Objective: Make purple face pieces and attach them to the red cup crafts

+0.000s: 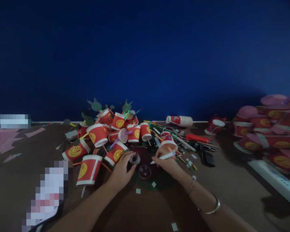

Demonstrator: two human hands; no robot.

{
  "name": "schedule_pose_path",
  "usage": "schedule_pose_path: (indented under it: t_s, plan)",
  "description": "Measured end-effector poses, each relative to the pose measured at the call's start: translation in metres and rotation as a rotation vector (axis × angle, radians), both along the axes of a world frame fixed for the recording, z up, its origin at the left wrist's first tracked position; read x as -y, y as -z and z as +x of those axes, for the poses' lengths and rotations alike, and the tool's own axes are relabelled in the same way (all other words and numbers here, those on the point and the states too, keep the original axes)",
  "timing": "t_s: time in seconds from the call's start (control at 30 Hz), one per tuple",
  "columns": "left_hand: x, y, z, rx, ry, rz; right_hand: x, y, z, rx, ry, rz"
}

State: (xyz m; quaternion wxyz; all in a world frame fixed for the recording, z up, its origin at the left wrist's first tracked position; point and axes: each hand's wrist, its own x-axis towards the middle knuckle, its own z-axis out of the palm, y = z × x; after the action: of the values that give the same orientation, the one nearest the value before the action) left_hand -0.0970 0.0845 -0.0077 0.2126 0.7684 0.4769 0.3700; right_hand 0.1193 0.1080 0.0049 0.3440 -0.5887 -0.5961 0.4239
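My left hand [122, 170] has its thumb and fingers closed around a small round roll of tape [134, 158] with a dark hole, pressed on dark paper. My right hand [166, 163] grips a white marker [168, 156], its tip pointing left just above the same dark green paper [159, 180]. Between the hands, a light-outlined circle with a simple face [145, 171] shows on the paper. Just beyond my right hand stands a red paper cup [168, 139]. Left of my left hand lies another red cup [116, 154] with a yellow emblem.
Red cups with straws and green cutouts [96, 106] pile up at centre left. More cups with pink discs [248, 111] crowd the right, beside a white power strip [275, 180]. Stacked cups [180, 121], a red-handled tool [198, 139] and paper scraps lie about. A blue wall [145, 58] stands behind.
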Motion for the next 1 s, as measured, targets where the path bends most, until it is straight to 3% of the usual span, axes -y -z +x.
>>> schedule_pose_path:
  t_s: [0.13, 0.3, 0.47, 0.67, 1.0]
  plan:
    - [-0.001, 0.002, 0.0, -0.013, 0.01, 0.002, -0.007, 0.0, 0.005, -0.015, -0.049, -0.14]
    - [0.0, 0.002, 0.001, -0.025, -0.002, -0.009, -0.002, -0.005, 0.015, -0.035, -0.057, -0.148]
    - [0.004, -0.002, 0.003, -0.025, 0.013, 0.007, 0.003, -0.002, 0.018, -0.068, -0.038, -0.034]
    - [0.017, -0.012, 0.012, -0.034, 0.124, 0.023, 0.003, -0.004, 0.017, -0.098, -0.099, 0.003]
    - [0.023, -0.014, 0.06, 0.033, 0.252, -0.124, 0.004, -0.002, 0.023, -0.158, 0.022, 0.246]
